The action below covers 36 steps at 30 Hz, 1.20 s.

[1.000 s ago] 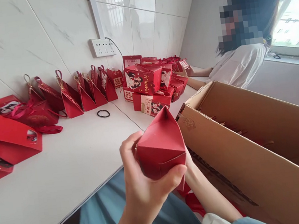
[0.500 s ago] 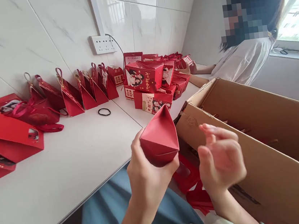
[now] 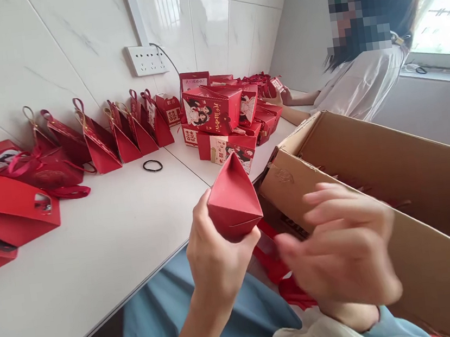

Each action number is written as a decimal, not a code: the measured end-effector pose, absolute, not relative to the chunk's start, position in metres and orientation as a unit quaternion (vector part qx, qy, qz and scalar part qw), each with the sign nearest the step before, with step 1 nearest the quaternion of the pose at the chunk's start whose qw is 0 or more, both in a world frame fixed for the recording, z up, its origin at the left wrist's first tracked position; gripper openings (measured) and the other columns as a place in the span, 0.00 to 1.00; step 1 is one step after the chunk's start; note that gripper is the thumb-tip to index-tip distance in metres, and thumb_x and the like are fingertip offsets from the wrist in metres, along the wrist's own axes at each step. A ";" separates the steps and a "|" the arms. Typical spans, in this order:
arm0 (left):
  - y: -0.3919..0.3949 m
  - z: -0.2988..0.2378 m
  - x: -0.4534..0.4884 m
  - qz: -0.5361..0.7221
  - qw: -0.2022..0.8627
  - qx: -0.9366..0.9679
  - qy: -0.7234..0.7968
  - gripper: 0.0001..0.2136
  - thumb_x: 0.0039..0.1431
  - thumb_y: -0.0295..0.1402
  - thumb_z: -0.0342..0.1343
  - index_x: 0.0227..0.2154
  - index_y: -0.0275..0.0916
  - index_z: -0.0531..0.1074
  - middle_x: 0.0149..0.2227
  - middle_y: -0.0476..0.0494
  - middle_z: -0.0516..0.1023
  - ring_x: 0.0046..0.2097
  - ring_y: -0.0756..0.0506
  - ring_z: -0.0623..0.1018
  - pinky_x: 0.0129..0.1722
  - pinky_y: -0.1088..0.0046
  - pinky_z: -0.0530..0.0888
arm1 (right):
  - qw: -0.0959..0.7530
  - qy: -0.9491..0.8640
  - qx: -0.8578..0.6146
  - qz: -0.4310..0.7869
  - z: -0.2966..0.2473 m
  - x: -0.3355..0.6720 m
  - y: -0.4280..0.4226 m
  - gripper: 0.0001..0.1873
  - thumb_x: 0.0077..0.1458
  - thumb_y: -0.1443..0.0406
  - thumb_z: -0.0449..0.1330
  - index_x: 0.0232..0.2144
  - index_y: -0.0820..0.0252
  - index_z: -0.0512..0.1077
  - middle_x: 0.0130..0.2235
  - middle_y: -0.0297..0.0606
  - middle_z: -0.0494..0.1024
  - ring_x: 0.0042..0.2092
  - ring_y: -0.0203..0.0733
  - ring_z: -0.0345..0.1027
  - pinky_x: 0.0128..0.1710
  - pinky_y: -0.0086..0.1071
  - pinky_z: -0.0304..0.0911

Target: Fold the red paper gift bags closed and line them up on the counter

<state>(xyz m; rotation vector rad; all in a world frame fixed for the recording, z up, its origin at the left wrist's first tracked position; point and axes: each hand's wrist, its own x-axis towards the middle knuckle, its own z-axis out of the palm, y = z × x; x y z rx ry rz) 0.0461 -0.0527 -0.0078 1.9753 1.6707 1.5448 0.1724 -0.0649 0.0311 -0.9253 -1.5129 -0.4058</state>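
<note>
A folded red paper gift box (image 3: 235, 203) is gripped in my left hand (image 3: 212, 246), its fingers round the sides and thumb at the lower edge. Its creased, triangular end faces me. My right hand (image 3: 345, 246) is raised to the right of the box, apart from it and in front of the cardboard carton. It is blurred, with thumb and loosely bent fingers apart, and nothing shows in it. Below the hands, partly hidden, lie red pieces (image 3: 295, 291) near my lap.
On the white table (image 3: 132, 218) stand a row of red triangular boxes (image 3: 99, 143), a heap of printed red boxes (image 3: 213, 110) and a black hair tie (image 3: 152, 166). A large open carton (image 3: 371, 156) is at right. A co-worker (image 3: 362, 80) sits behind it.
My right hand has moved nearer the camera, its fingers spreading slightly. My left hand still holds the box. The whole view has shifted a little.
</note>
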 end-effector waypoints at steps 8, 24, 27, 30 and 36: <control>-0.052 -0.010 0.044 0.510 0.040 0.664 0.545 0.38 0.42 0.30 0.65 0.57 0.42 0.55 0.49 0.39 0.76 0.48 0.37 0.78 0.42 0.64 0.76 | 0.689 -0.587 -0.374 -0.203 0.020 0.171 -0.052 0.09 0.53 0.73 0.60 0.29 0.55 0.64 0.33 0.35 0.70 0.38 0.42 0.68 0.45 0.47 0.67; -0.048 -0.022 0.033 0.678 0.197 0.590 0.391 0.33 0.43 0.34 0.65 0.54 0.41 0.62 0.47 0.40 0.71 0.46 0.40 0.76 0.42 0.66 0.76 | 0.683 -0.559 -0.457 0.107 -0.011 0.205 -0.048 0.13 0.57 0.58 0.60 0.44 0.54 0.67 0.46 0.41 0.70 0.48 0.44 0.68 0.45 0.40 0.68; -0.045 -0.022 0.032 0.676 0.424 0.521 0.302 0.24 0.50 0.40 0.61 0.51 0.42 0.65 0.44 0.40 0.74 0.43 0.39 0.78 0.41 0.63 0.78 | 0.630 -0.547 -0.502 0.228 -0.015 0.210 -0.054 0.20 0.56 0.54 0.60 0.48 0.51 0.64 0.46 0.38 0.73 0.45 0.43 0.70 0.42 0.35 0.69; -0.040 -0.024 0.032 0.648 0.590 0.428 0.221 0.24 0.52 0.45 0.58 0.51 0.42 0.67 0.43 0.39 0.77 0.45 0.36 0.78 0.43 0.57 0.77 | 0.593 -0.546 -0.521 0.280 -0.014 0.210 -0.060 0.14 0.58 0.54 0.58 0.44 0.52 0.68 0.37 0.34 0.77 0.35 0.40 0.71 0.35 0.30 0.69; -0.030 -0.039 0.031 0.528 0.689 0.454 0.199 0.30 0.49 0.53 0.60 0.52 0.43 0.69 0.48 0.37 0.77 0.54 0.31 0.73 0.52 0.52 0.72 | 0.582 -0.581 -0.543 0.166 -0.008 0.236 -0.081 0.08 0.56 0.58 0.60 0.34 0.55 0.73 0.27 0.31 0.77 0.25 0.34 0.66 0.23 0.24 0.63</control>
